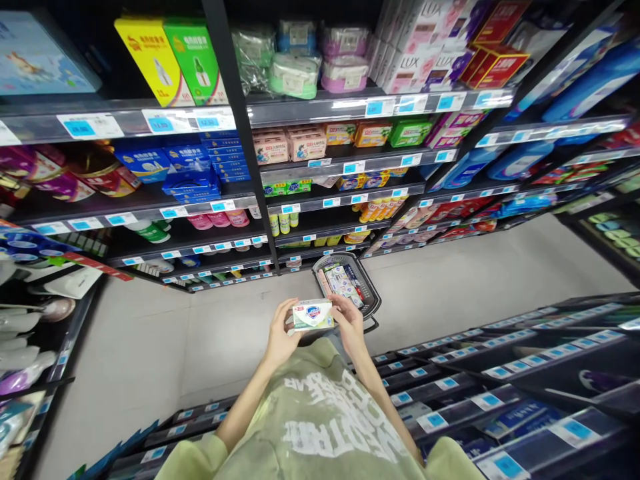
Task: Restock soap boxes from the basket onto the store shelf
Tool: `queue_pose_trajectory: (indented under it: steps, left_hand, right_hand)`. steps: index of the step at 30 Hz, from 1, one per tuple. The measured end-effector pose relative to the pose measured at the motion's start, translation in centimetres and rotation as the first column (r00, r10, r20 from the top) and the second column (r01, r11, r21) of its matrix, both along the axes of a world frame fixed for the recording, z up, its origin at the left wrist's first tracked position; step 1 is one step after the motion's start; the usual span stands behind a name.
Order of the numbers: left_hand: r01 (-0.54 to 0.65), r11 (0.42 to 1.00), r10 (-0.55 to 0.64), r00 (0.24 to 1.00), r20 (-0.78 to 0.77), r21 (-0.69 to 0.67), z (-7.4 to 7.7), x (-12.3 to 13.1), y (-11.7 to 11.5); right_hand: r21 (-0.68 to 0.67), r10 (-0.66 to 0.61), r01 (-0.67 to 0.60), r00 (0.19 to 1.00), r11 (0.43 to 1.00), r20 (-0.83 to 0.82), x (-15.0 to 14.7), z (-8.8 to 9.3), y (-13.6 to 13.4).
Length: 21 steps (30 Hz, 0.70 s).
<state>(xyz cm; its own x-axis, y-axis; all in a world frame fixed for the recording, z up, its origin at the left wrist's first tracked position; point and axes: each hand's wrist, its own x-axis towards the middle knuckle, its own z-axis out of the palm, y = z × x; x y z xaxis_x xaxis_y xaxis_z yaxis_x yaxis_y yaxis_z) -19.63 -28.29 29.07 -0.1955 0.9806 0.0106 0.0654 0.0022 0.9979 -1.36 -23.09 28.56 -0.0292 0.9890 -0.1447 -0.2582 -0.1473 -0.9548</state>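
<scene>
Shelves [320, 107] w/ boxed goods fill the back wall. Shopping basket [367, 293] sits on the floor, just beyond the hands, w/ packs inside. Left hand [280, 337] & right hand [350, 323] hold a soap box [313, 315] btwn them at chest height, fingers gripping its ends.

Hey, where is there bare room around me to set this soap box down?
Both hands, left hand and right hand, hold the soap box. Bare floor lies left of the basket, below the shelves; more lies right of it. The basket already holds boxes; the shelves are crowded.
</scene>
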Motion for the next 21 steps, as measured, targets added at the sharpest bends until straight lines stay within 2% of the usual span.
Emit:
queue_pose_trajectory:
  steps: [4,9,15,21]
  left_hand:
    - [-0.027,1.0,0.027,0.999,-0.031,0.003,0.0,-0.1,0.1]
    - [-0.061,0.992,0.082,0.978,-0.192,0.113,-0.1,-0.5,0.2]
    - [-0.083,0.961,0.15,0.957,-0.247,0.263,-1.4,-1.1,-0.1]
    - [-0.08,0.905,0.239,0.907,-0.346,0.417,-2.6,-1.7,-0.4]
  right_hand:
    - [0.019,-0.004,0.004,1.0,1.0,0.0,-0.1,0.3,-0.3]
    - [0.034,0.045,-0.043,0.998,0.998,-0.035,-0.5,1.1,-0.5]
    - [0.028,0.057,-0.055,0.997,0.998,-0.06,-0.7,1.5,-0.7]
    - [0.109,0.078,-0.066,0.99,0.992,-0.117,-0.6,1.5,-0.9]
